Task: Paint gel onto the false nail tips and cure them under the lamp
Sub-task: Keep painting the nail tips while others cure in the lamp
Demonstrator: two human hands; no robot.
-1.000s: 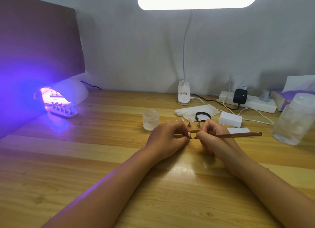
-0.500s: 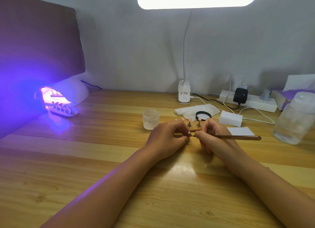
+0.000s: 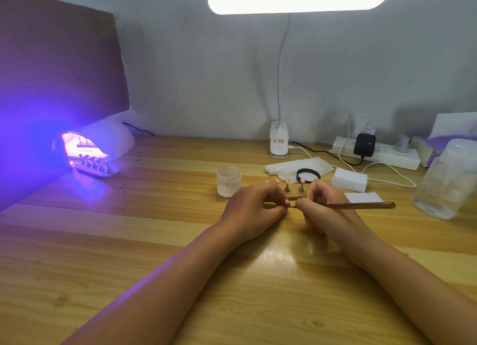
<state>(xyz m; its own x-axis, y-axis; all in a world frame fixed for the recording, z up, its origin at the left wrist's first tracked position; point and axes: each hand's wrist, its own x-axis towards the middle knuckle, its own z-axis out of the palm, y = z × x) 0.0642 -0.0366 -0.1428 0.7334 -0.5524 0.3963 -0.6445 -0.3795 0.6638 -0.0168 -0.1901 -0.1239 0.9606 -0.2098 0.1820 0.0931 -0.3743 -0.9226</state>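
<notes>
The left hand (image 3: 254, 207) has its fingers curled in, pinching a pink nail tip (image 3: 287, 202). The right hand (image 3: 321, 206) grips a brown brush (image 3: 361, 205) whose tip meets that nail. Just behind them stand two more tips on stands (image 3: 287, 185) near a frosted jar (image 3: 228, 180); far left, the curing lamp (image 3: 108, 140) glows purple with a rack of tips (image 3: 96, 167) at its mouth.

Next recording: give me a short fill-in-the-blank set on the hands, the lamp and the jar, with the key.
1. The right hand holds the brush, its handle pointing to the person's ____.
2. The left hand pinches one nail tip while the curing lamp is switched ____.
3. The lamp's glow is ____.
4. The frosted jar stands nearer the ____ hand.
Missing: right; on; purple; left.
</notes>
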